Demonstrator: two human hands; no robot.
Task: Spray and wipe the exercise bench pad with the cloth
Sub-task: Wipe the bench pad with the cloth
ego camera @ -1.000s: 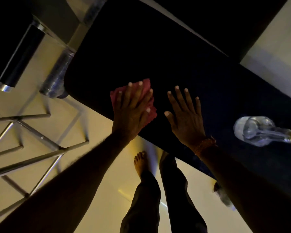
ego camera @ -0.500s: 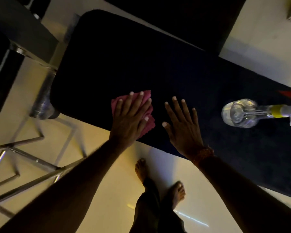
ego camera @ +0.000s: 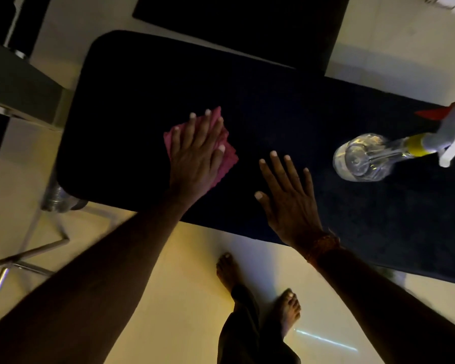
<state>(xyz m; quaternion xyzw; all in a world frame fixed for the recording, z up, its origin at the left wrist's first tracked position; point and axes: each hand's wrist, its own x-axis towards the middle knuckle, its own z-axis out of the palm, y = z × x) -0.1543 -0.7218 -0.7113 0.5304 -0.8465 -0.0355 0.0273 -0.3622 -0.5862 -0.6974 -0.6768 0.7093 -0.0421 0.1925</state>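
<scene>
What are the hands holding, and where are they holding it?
The left hand presses flat on the middle of the pink cloth against the bench pad. The right hand holds nothing.

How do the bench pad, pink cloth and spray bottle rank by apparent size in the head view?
1. bench pad, by far.
2. spray bottle.
3. pink cloth, though the left hand covers much of it, so 2 and 3 are uncertain.

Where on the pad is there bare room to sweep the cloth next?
Bare pad lies beyond the cloth toward the rounded far-left end, and along the far edge. Another bare strip runs between the right hand and the spray bottle. It is crowded between the left hand and right hand.
</scene>
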